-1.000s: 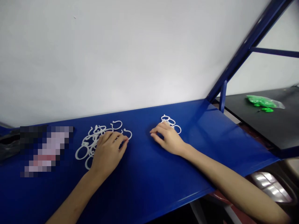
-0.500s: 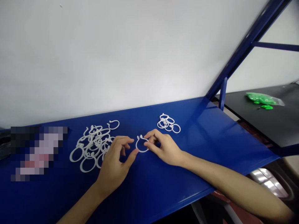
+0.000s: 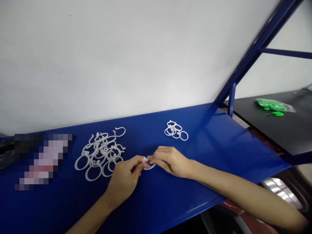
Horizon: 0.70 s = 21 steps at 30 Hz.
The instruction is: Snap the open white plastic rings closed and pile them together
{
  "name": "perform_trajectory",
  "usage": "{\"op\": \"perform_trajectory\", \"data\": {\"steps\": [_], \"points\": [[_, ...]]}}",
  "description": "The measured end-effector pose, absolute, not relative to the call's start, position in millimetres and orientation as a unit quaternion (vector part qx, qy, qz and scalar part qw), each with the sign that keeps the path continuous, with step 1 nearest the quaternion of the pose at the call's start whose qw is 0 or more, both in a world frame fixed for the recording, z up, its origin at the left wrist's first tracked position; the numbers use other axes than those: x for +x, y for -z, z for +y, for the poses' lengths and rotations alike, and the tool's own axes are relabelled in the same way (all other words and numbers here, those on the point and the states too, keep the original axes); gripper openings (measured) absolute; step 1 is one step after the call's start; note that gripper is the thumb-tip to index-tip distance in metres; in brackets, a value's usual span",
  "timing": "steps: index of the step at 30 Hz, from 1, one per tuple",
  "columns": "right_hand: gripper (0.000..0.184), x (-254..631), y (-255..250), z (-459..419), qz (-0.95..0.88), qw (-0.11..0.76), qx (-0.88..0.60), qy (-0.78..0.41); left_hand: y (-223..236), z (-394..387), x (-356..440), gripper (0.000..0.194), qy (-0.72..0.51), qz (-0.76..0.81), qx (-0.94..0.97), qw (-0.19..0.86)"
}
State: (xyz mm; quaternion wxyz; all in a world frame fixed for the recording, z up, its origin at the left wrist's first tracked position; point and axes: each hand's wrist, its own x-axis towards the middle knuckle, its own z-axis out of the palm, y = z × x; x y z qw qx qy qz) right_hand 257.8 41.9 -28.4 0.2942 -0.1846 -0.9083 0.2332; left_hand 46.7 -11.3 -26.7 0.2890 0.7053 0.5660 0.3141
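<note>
Between my hands is a white plastic ring (image 3: pixel 149 168), partly covered by my fingers, with its small end tabs showing at the top. My left hand (image 3: pixel 128 175) pinches it on the left side near the tabs. The fingers of my right hand (image 3: pixel 170 161) are closed on its right side, close to my left fingertips. A pile of white open rings (image 3: pixel 101 154) lies left of my left hand. Beyond my right hand sits a smaller group of white rings (image 3: pixel 175 130), which look closed. Whether the held ring's ends meet is hidden.
The blue tabletop (image 3: pixel 195 195) meets a pale wall (image 3: pixel 136 58) at the back. A blurred-out item (image 3: pixel 44 161) lies at the far left. Blue metal bars (image 3: pixel 243 70) rise on the right, beside a black table (image 3: pixel 275 130) with a bag of green pieces (image 3: pixel 273 105).
My left hand has closed onto the ring, where its fingers were apart before. Both hands and the ring have come slightly nearer the front edge, and the fingertips now sit closer together.
</note>
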Motion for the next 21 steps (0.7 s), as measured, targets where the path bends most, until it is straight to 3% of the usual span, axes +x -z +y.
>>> {"op": "perform_trajectory", "data": {"steps": [17,21], "points": [[0.029,257,26,41,-0.953,0.248,-0.144,-0.098,31,-9,49,0.027,-0.310,0.526,0.754,0.242],[0.030,257,12,45,-0.935,0.268,-0.228,-0.050,32,0,43,0.028,-0.325,0.509,0.783,0.148]]}}
